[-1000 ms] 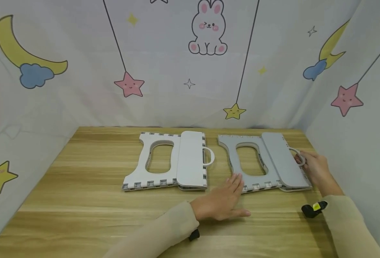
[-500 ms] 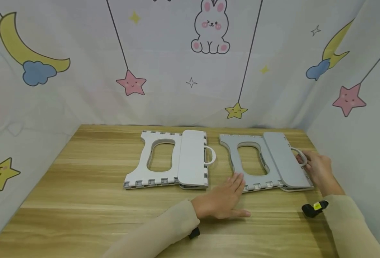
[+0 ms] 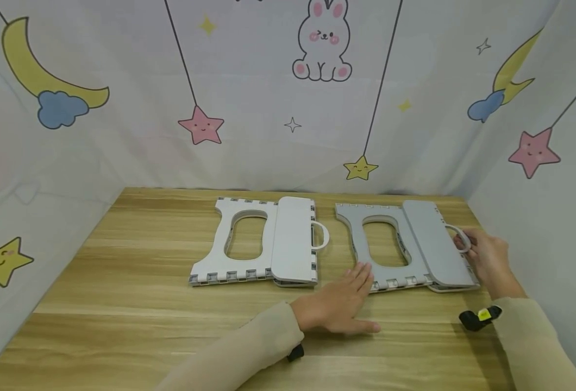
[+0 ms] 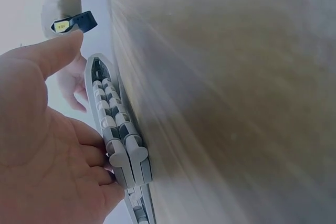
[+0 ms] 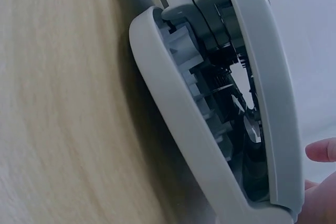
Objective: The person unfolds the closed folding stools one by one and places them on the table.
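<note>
Two folding step stools lie folded flat on the wooden table, side by side in the head view. The grey stool [image 3: 427, 244] is on the right, the white stool [image 3: 295, 233] on the left. Straight fingers of my left hand [image 3: 336, 305] rest on the grey stool's near left corner, thumb spread toward me. At its right side, my right hand [image 3: 492, 260] holds the loop handle [image 3: 466, 239] with curled fingers. The left wrist view shows the stool's hinged edge [image 4: 118, 116] against my fingertips. A gap between the grey panels [image 5: 273, 87] shows in the right wrist view.
The wooden table [image 3: 121, 331] extends in front and to the left. White fabric [image 3: 249, 157] with printed stars, moons and a rabbit hangs behind it and along both sides. The right-hand fabric [image 3: 557, 244] is close to my right arm.
The head view has shifted slightly, so the scene sits a little further right. Both hands keep nearly the same places on the grey stool.
</note>
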{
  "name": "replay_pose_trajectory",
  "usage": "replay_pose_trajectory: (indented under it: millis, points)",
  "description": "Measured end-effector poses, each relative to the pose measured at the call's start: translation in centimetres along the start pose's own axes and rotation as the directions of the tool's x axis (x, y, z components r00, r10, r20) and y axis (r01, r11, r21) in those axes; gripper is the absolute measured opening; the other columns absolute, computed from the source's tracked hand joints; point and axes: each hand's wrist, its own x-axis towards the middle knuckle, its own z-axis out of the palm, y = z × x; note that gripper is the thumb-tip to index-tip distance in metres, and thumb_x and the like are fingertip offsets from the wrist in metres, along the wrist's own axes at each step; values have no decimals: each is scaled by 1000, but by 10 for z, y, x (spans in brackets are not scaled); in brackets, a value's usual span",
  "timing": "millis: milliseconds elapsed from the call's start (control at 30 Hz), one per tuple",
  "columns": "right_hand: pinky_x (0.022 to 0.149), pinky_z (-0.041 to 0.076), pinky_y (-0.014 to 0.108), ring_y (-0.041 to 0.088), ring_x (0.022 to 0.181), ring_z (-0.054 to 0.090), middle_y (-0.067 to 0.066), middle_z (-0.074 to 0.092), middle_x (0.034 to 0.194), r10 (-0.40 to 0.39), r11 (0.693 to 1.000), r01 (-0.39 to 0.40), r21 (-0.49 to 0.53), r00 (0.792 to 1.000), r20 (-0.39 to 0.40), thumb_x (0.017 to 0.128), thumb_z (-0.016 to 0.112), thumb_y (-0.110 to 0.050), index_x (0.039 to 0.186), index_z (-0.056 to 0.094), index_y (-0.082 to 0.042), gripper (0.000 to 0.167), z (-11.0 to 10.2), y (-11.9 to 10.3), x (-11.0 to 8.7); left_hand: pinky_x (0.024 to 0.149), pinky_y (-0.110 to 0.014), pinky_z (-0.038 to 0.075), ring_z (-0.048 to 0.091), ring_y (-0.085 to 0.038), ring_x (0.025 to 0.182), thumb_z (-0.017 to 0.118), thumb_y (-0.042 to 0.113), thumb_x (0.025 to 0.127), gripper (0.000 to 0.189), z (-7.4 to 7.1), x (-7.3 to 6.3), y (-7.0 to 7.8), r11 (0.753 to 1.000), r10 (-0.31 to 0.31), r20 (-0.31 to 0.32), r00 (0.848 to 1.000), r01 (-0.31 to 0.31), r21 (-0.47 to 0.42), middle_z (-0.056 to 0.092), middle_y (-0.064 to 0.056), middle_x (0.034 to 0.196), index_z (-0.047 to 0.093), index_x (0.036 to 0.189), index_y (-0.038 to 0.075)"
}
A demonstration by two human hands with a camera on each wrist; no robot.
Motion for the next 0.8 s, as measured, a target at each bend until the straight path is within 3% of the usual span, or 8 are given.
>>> replay_pose_trajectory:
  millis: [367, 800]
  points:
    - [76, 55, 22, 12, 75, 71, 8, 72, 78, -70, 994, 68, 81, 997, 20, 95, 60, -3, 77, 74, -1, 23, 1, -10, -8, 116, -32, 1, -9, -30, 146, 33, 70, 94, 99, 0, -2, 1, 1000, 3, -2, 1000, -3, -13, -7, -22, 159, 3, 153, -3]
    - [81, 54, 25, 17, 79, 71, 11, 70, 84, -85, 978, 74, 195, 995, 49, 96, 58, 0, 78, 72, 1, 23, 7, -26, -22, 116, -34, -2, -16, -30, 144, 33, 77, 89, 108, 1, -6, 2, 998, 1, -15, 1000, -2, -55, -18, -21, 157, -7, 152, -2]
